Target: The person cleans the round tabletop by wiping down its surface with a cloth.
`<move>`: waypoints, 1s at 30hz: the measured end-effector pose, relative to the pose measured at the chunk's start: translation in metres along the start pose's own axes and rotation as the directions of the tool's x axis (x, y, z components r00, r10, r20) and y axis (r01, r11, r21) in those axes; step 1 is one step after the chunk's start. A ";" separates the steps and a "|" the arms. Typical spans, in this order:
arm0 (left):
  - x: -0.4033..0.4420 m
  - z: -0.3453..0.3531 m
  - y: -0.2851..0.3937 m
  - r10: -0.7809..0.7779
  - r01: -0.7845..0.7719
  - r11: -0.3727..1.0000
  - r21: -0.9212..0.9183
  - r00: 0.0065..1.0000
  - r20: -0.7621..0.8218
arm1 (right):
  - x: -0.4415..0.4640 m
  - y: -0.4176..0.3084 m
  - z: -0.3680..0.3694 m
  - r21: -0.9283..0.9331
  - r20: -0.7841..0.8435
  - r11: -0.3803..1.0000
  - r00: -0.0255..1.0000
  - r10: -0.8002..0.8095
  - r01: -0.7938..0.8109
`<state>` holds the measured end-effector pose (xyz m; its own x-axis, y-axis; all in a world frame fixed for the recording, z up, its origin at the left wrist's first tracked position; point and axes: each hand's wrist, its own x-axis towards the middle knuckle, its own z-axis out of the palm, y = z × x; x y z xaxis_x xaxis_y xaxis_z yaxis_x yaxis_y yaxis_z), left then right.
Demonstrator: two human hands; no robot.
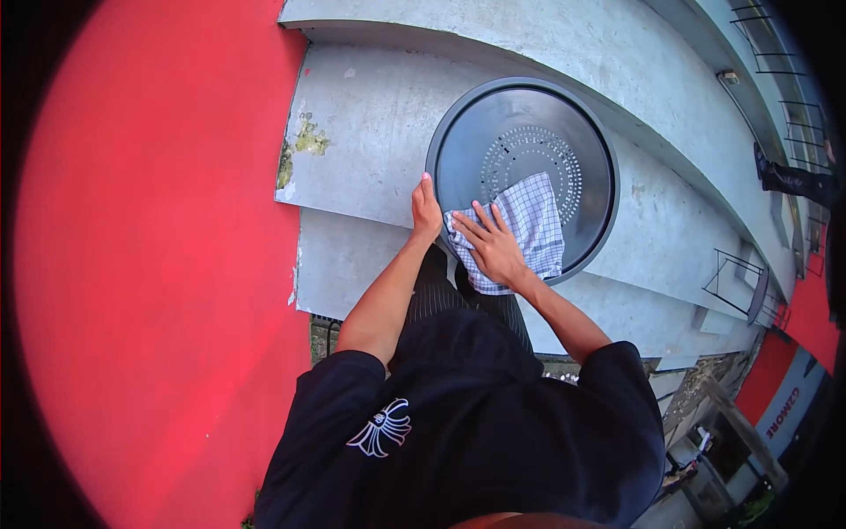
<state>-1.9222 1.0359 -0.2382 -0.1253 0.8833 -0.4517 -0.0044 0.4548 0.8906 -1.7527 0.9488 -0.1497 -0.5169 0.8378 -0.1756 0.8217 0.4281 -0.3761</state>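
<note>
A large round dark grey basin with rings of small holes in its bottom rests over my knees. My left hand grips its rim at the left side, thumb up along the edge. A white and dark checkered cloth lies over the lower part of the basin and hangs across its near rim. On the cloth's left part lies my right hand, palm down with the fingers spread, pressing it against the basin near the rim.
Wide grey concrete steps stretch ahead and to the right. A red wall stands on the left. At the far right are metal railings and a person's dark-clothed leg.
</note>
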 end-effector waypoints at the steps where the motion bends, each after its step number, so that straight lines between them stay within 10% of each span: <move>1: 0.001 -0.001 -0.001 0.007 -0.007 1.000 -0.005 1.000 0.011 | 0.010 0.005 -0.003 -0.005 -0.028 1.000 1.000 0.002 -0.002; 9: 0.008 0.002 -0.014 0.133 -0.133 0.988 -0.082 0.991 -0.001 | 0.108 0.012 0.003 0.092 -0.357 0.977 0.909 0.214 -0.193; 20: 0.003 0.000 -0.005 0.117 -0.118 0.993 -0.022 0.992 -0.036 | -0.030 -0.010 -0.003 0.073 0.049 0.997 0.999 -0.019 0.015; 30: 0.005 0.000 -0.006 0.145 -0.145 0.989 0.027 0.989 0.003 | 0.099 0.014 -0.003 -0.002 -0.268 0.990 0.954 0.136 -0.142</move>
<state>-1.9231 1.0373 -0.2456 -0.1211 0.9403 -0.3179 0.0403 0.3247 0.9450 -1.7914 1.0386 -0.1693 -0.3167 0.9482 0.0251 0.8873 0.3055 -0.3456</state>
